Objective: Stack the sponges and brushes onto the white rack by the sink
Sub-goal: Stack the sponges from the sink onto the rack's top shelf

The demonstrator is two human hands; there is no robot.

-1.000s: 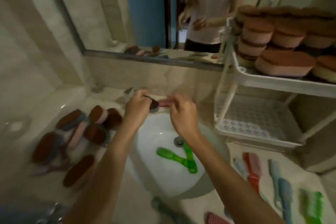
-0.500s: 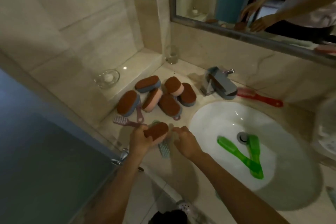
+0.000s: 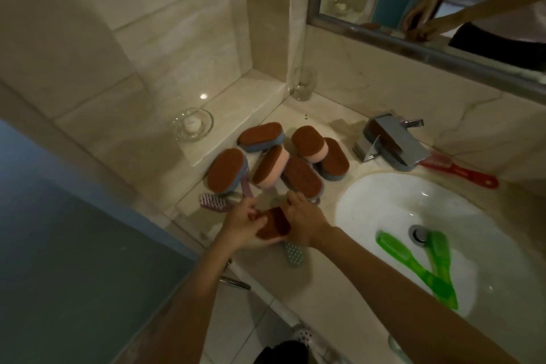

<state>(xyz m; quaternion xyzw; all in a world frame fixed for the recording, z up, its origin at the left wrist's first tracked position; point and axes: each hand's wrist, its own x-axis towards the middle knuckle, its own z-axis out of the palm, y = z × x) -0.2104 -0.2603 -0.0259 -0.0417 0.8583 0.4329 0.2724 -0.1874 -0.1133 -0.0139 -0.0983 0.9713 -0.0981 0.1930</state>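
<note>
At the front edge of the table (image 3: 325,289), left of the sink (image 3: 399,210), both hands meet on one brown-topped sponge (image 3: 273,224). The left hand (image 3: 242,227) is curled under and around its near end, and the right hand (image 3: 304,221) closes over the far end, fingers bent. A grey-green brush (image 3: 294,254) lies on the table just below the held sponge, its head near the edge. A pink brush (image 3: 212,202) rests to the left, partly under a pile of loose sponges (image 3: 277,162) that lean on one another against the low ledge. Two green brushes (image 3: 413,266) lie crossed in the sink, and a red brush (image 3: 461,173) sits behind the tap (image 3: 390,145). No white rack is in view, so the sponge likely has to travel across the sink to reach it.

Several things could go wrong. So close to the edge, a loose hold would probably send the sponge to the floor. A wrist brushing the grey-green brush could knock it off too. Reaching back for more, a careless hand might topple the leaning pile, or nudge the glass dish (image 3: 192,124) on the ledge.
</note>
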